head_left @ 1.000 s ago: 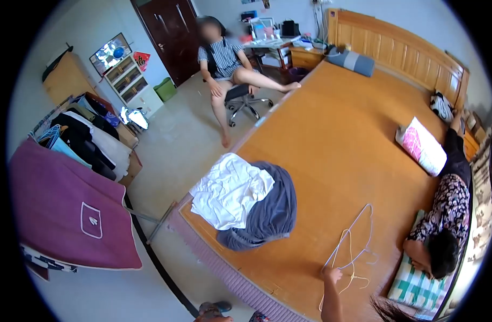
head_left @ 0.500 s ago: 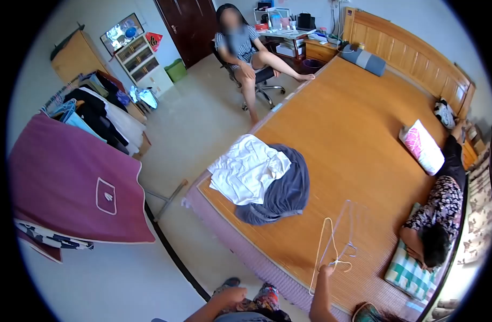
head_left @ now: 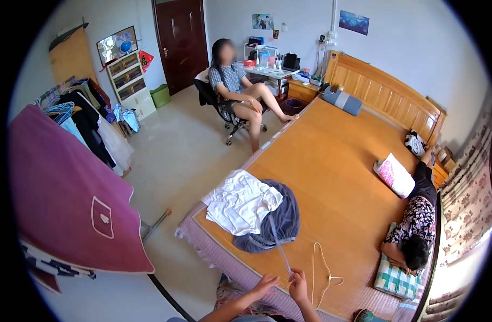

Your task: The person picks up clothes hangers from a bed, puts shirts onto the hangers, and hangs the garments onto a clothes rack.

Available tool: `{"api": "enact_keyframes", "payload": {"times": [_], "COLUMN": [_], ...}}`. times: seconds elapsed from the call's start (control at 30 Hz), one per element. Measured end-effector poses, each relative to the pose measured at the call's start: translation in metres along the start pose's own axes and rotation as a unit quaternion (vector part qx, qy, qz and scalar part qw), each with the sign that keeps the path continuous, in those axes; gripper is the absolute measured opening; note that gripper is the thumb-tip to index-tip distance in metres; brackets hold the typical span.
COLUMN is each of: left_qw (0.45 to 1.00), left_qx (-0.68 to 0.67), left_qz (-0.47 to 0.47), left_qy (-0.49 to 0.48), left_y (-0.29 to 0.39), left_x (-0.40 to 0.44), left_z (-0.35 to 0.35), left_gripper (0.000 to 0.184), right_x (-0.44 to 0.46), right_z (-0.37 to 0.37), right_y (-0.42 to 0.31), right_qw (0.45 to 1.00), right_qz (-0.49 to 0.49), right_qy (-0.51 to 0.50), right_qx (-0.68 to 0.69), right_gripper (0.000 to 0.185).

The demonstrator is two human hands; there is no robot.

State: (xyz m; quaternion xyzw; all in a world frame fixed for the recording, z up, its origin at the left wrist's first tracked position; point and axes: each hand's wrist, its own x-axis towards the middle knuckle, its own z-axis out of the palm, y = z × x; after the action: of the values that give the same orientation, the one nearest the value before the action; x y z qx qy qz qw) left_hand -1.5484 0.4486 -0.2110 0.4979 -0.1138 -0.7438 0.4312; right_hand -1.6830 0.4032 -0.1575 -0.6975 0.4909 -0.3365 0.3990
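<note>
My right hand (head_left: 298,285) is closed around a clear plastic clothes hanger (head_left: 281,248), which points up and away over the edge of the grey garment (head_left: 283,214). Close beside it on the left, my left hand (head_left: 265,285) has its fingers stretched towards the hanger and looks empty. A yellow clothes hanger (head_left: 325,287) lies on the bed mat just right of my right hand. Further up, a white shirt (head_left: 240,204) lies crumpled, partly over the grey garment.
The bed (head_left: 332,177) fills the middle. One person lies face down along its right side on a green checked pillow (head_left: 396,279); another sits on an office chair (head_left: 205,94) by the far left edge. A purple cloth (head_left: 74,198) hangs on a clothes rack at left.
My right hand has lifted the clear hanger off the mat and moved left, leaving the yellow hanger lying. My left hand has come up beside it. The view has tilted up.
</note>
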Motion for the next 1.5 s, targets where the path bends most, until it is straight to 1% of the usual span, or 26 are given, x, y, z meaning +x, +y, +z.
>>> {"api": "enact_keyframes", "payload": {"times": [0.07, 0.13, 0.2, 0.27, 0.3, 0.37, 0.47, 0.53, 0.6, 0.67, 0.77, 0.8, 0.87, 0.9, 0.93, 1.0, 1.03, 1.07, 1.13, 1.17, 1.2, 1.23, 1.27, 1.33, 1.4, 1.5], "left_qw": [0.998, 0.975, 0.972, 0.972, 0.965, 0.967, 0.967, 0.964, 0.959, 0.956, 0.868, 0.868, 0.827, 0.795, 0.796, 0.745, 0.746, 0.742, 0.737, 0.713, 0.687, 0.688, 0.684, 0.679, 0.651, 0.654], "left_qx": [-0.052, -0.142, -0.132, -0.122, -0.102, -0.071, -0.011, 0.024, 0.105, 0.132, 0.34, 0.341, 0.365, 0.435, 0.433, 0.465, 0.465, 0.47, 0.475, 0.5, 0.523, 0.522, 0.524, 0.525, 0.542, 0.539], "left_qz": [0.022, 0.113, 0.126, 0.132, 0.147, 0.164, 0.213, 0.23, 0.185, 0.156, 0.086, 0.083, -0.025, -0.081, -0.082, -0.095, -0.095, -0.102, -0.109, -0.093, -0.077, -0.078, -0.081, -0.085, -0.016, -0.048], "left_qy": [-0.022, -0.132, -0.151, -0.151, -0.191, -0.181, -0.14, -0.133, -0.186, -0.212, -0.352, -0.352, -0.427, -0.416, -0.416, -0.469, -0.467, -0.467, -0.468, -0.483, -0.498, -0.498, -0.502, -0.505, -0.531, -0.528], "left_y": [0.027, 0.062, 0.1, 0.133, 0.159, 0.2, 0.243, 0.268, 0.294, 0.312, 0.328, 0.333, 0.338, 0.345, 0.348, 0.354, 0.354, 0.353, 0.357, 0.364, 0.371, 0.376, 0.381, 0.39, 0.397, 0.402], "left_x": [0.002, 0.013, 0.015, 0.008, -0.001, -0.012, -0.009, -0.016, -0.026, -0.035, -0.046, -0.05, -0.063, -0.068, -0.074, -0.083, -0.081, -0.078, -0.078, -0.082, -0.084, -0.083, -0.082, -0.079, -0.072, -0.062], "left_z": [-0.011, -0.031, -0.052, -0.071, -0.078, -0.097, -0.135, -0.153, -0.174, -0.193, -0.221, -0.228, -0.236, -0.236, -0.234, -0.231, -0.238, -0.247, -0.25, -0.245, -0.24, -0.235, -0.23, -0.224, -0.217, -0.208], "left_gripper": [0.069, 0.069, 0.072, 0.077, 0.08, 0.079, 0.077, 0.077, 0.078, 0.079, 0.084, 0.084, 0.089, 0.094, 0.094, 0.096, 0.096, 0.097, 0.099, 0.099, 0.099, 0.099, 0.098, 0.098, 0.096, 0.095], "right_x": [0.007, 0.022, 0.041, 0.054, 0.062, 0.076, 0.086, 0.091, 0.097, 0.107, 0.128, 0.135, 0.142, 0.144, 0.145, 0.148, 0.147, 0.146, 0.14, 0.139, 0.139, 0.139, 0.138, 0.138, 0.128, 0.12], "right_z": [0.022, 0.048, 0.075, 0.104, 0.119, 0.146, 0.176, 0.185, 0.188, 0.176, 0.147, 0.136, 0.114, 0.105, 0.1, 0.089, 0.085, 0.082, 0.076, 0.073, 0.07, 0.066, 0.061, 0.05, 0.04, 0.028], "right_y": [-0.03, -0.052, -0.073, -0.099, -0.116, -0.137, -0.174, -0.19, -0.19, -0.192, -0.186, -0.189, -0.215, -0.224, -0.224, -0.219, -0.218, -0.211, -0.191, -0.182, -0.174, -0.167, -0.162, -0.152, -0.137, -0.137], "right_qw": [0.999, 0.995, 0.997, 0.997, 0.993, 0.984, 0.988, 0.984, 0.974, 0.972, 0.954, 0.939, 0.921, 0.897, 0.897, 0.899, 0.9, 0.901, 0.861, 0.86, 0.856, 0.844, 0.843, 0.846, 0.854, 0.815], "right_qz": [-0.046, -0.093, -0.057, -0.077, -0.116, -0.175, -0.143, -0.163, -0.2, -0.178, -0.182, -0.184, -0.161, -0.139, -0.138, -0.094, -0.078, -0.08, -0.023, -0.023, 0.006, 0.034, 0.034, 0.066, 0.079, 0.147], "right_qy": [-0.014, -0.025, -0.004, -0.003, 0.01, 0.003, -0.047, -0.039, -0.012, 0.016, 0.115, 0.138, 0.146, 0.153, 0.151, -0.08, -0.167, -0.166, -0.377, -0.377, -0.435, -0.489, -0.492, -0.526, -0.51, -0.55], "right_qx": [0.001, 0.003, 0.044, 0.015, -0.008, -0.027, -0.038, -0.059, -0.108, -0.154, -0.208, -0.256, -0.324, -0.39, -0.391, -0.419, -0.394, -0.392, -0.342, -0.342, -0.281, -0.218, -0.216, -0.048, -0.062, -0.108], "right_gripper": [0.021, 0.024, 0.029, 0.036, 0.038, 0.046, 0.037, 0.041, 0.051, 0.056, 0.066, 0.069, 0.071, 0.073, 0.073, 0.089, 0.09, 0.09, 0.087, 0.087, 0.084, 0.08, 0.08, 0.075, 0.068, 0.062]}}
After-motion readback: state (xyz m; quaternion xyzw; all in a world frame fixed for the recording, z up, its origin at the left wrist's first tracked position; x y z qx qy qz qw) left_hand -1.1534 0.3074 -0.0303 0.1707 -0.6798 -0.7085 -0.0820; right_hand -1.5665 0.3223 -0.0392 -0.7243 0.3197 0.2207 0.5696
